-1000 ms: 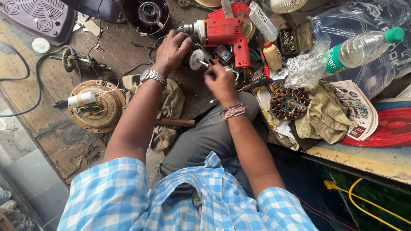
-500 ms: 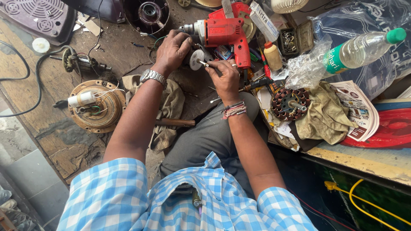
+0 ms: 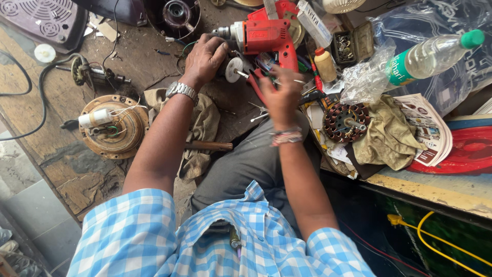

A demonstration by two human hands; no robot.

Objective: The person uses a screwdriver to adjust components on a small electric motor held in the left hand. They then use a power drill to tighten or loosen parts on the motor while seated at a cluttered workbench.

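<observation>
Left hand point(image 3: 205, 57) clenched around a small metal part, knuckles up, with a round white disc point(image 3: 234, 69) poking out on the right; steel watch point(image 3: 180, 90) on the wrist. Right hand point(image 3: 283, 95) blurred, closed on red-handled pliers point(image 3: 257, 84), tips aimed at the disc; braided thread band on that wrist. Disc and pliers low over the scarred, dusty wooden bench point(image 3: 61, 159), just below the red drill point(image 3: 266, 36) with its grey metal chuck.

Further left, a round brassy motor housing point(image 3: 115, 128), flat and dished, with a white cylinder point(image 3: 95, 118) and thin wires on top. Crumpled khaki rag point(image 3: 202, 128) under the left forearm, wooden handle point(image 3: 207, 146) sticking out beside it. On the right, a ring-shaped stator point(image 3: 346, 122) with copper windings and a steel shaft, resting on another wrinkled cloth point(image 3: 389, 136). Nearby, a clear plastic bottle point(image 3: 435, 51) with green cap, lying tilted; crinkled clear bag point(image 3: 366, 77); small yellowish bottle point(image 3: 325, 64) with red cap, upright. Grey trousers, blue-white checked shirt in the foreground.
</observation>
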